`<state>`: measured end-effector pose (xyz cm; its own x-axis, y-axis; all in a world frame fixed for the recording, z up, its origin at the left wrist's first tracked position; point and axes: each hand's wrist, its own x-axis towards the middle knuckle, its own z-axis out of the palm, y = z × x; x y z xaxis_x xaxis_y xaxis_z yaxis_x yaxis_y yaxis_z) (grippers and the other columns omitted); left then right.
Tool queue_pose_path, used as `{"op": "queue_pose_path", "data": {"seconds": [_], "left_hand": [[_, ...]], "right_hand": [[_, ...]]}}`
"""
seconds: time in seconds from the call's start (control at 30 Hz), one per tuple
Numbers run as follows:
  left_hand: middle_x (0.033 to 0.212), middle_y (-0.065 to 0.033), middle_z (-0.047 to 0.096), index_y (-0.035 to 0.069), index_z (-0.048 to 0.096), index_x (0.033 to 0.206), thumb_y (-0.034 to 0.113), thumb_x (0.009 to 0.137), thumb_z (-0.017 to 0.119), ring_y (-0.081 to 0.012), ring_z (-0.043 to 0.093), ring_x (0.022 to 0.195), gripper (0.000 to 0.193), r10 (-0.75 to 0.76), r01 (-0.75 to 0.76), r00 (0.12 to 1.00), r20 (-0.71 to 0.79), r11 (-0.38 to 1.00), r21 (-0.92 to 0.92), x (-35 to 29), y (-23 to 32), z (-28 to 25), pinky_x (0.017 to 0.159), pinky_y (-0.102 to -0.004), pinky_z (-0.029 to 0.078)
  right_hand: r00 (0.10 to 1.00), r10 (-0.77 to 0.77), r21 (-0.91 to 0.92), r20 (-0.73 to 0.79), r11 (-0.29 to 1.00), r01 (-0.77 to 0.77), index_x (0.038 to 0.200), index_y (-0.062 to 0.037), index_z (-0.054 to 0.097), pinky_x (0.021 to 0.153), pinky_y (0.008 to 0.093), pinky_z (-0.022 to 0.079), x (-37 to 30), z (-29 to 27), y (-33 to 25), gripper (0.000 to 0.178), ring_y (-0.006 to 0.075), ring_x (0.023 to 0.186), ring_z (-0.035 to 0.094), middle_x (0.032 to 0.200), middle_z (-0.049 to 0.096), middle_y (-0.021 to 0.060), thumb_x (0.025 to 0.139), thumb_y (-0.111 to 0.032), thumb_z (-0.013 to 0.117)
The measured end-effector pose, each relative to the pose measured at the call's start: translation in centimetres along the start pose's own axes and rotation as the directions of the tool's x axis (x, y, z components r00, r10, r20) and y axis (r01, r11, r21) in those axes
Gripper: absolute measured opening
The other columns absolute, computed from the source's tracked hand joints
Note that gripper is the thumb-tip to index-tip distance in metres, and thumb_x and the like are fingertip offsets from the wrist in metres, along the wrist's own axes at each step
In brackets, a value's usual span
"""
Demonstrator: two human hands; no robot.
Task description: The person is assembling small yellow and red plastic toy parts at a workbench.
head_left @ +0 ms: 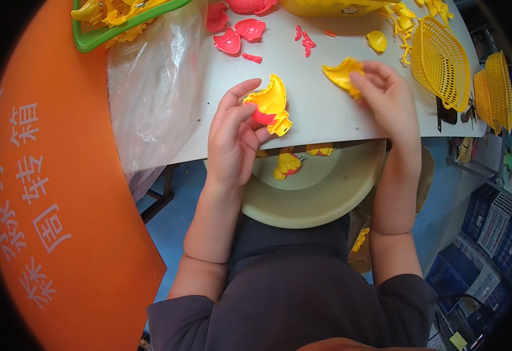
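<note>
My left hand [234,128] is closed around a hollow yellow plastic toy part [272,99] with a pinkish-red piece [262,116] set into it; its open inner side shows. My right hand [384,90], over the right part of the white table [314,111], pinches another curved yellow plastic shell [343,76] between thumb and fingers. The two parts are apart. Below the table edge, a beige basin [326,205] sits at my lap, with a few yellow-and-red toy pieces [288,164] in it.
Pink shells [228,41] and small pink scraps [307,44] lie farther back. A green-rimmed tray [89,41] of yellow parts is at the far left, above a clear plastic bag [150,88] and an orange crate [51,175]. Yellow baskets [443,64] stand at right.
</note>
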<state>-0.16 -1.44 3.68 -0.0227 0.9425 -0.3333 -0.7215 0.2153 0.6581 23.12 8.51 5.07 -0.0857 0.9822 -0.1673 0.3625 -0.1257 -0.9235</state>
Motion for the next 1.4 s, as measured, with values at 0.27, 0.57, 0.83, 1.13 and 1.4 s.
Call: {"op": "queue_pose_path", "data": {"seconds": [0.27,0.57,0.83,1.13,1.4], "left_hand": [[0.115,-0.0201,0.061,-0.003,0.044,0.133,0.006,0.093,0.054,-0.0231,0.066,0.103,0.042,0.000,0.016,0.997,-0.071,0.972,0.233,0.1,0.3,1.1,0.086,-0.0348,0.059],[0.103,-0.0127,0.061,-0.001,0.050,0.124,0.004,0.086,0.056,-0.0137,0.064,0.080,0.039,0.176,-0.093,0.979,-0.102,0.834,0.544,0.2,0.5,1.2,0.072,-0.0264,0.055],[0.092,-0.0170,0.063,-0.003,0.050,0.118,0.009,0.084,0.060,-0.0234,0.064,0.078,0.038,0.252,-0.186,0.967,0.022,0.647,0.740,0.4,0.4,0.8,0.073,-0.0344,0.052],[0.100,-0.0038,0.058,-0.001,0.053,0.116,0.005,0.085,0.059,-0.0072,0.054,0.088,0.033,0.184,-0.168,0.980,0.068,0.602,0.781,0.4,0.7,0.3,0.077,-0.0224,0.047],[0.094,-0.0229,0.066,-0.003,0.054,0.112,0.006,0.083,0.060,-0.0365,0.067,0.090,0.032,0.263,-0.185,0.964,0.046,0.532,0.826,0.2,0.3,0.8,0.082,-0.0396,0.052]], "right_hand": [[0.967,-0.253,-0.542,0.017,0.811,0.221,0.094,0.0040,0.072,0.064,0.0273,0.054,3.8,5.1,-2.4,0.026,0.0137,0.061,0.068,0.073,0.072,0.0112,0.088,-0.021,0.071],[0.870,-0.476,-0.648,0.126,0.625,0.436,0.091,0.0018,0.072,0.065,0.0287,0.053,5.2,6.4,-0.8,0.020,0.0155,0.071,0.069,0.080,0.071,0.0116,0.084,-0.017,0.074],[0.719,-0.627,-0.137,0.300,0.717,0.683,0.090,-0.0008,0.070,0.067,0.0298,0.054,-1.5,5.8,-4.5,0.010,0.0189,0.077,0.068,0.087,0.070,0.0089,0.081,0.001,0.074],[0.565,-0.745,-0.223,0.355,0.520,0.825,0.090,-0.0014,0.070,0.068,0.0312,0.055,-1.7,6.0,-2.7,0.016,0.0240,0.078,0.068,0.087,0.070,0.0099,0.075,0.004,0.076],[0.576,-0.733,-0.225,0.363,0.530,0.817,0.091,-0.0009,0.070,0.070,0.0316,0.056,-2.2,6.5,-2.1,0.018,0.0248,0.080,0.069,0.090,0.070,0.0108,0.075,0.005,0.075]]}}
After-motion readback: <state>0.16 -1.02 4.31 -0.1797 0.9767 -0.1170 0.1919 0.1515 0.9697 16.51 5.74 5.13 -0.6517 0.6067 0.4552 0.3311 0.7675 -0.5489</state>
